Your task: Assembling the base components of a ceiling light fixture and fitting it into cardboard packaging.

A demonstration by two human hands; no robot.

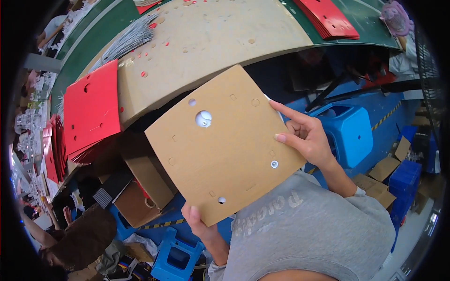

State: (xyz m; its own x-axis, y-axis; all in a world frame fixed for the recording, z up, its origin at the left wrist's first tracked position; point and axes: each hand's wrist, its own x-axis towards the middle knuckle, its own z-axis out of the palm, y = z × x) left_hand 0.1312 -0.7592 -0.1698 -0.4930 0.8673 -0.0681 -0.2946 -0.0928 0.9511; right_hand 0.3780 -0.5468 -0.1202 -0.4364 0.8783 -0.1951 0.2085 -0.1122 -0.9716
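Note:
A square brown cardboard sheet (220,154) is held up in front of me, tilted, with round holes and small cut outlines in it. Something white shows through the largest hole, and a small white ring sits near the right corner. My left hand (198,222) grips the lowest corner, thumb on the face and the other fingers mostly hidden behind. At the right edge, my right hand (303,133) pinches the sheet between thumb and fingers. Stacked red punched sheets (93,107) hang over the table edge to the left.
Grey wire strips (129,40) and small punched discs lie on the cardboard-covered table (206,51). More red sheets (328,18) rest at the far right. An open carton (145,187) stands below; blue stools (349,136) are on the floor. Another person's arm (40,232) shows at lower left.

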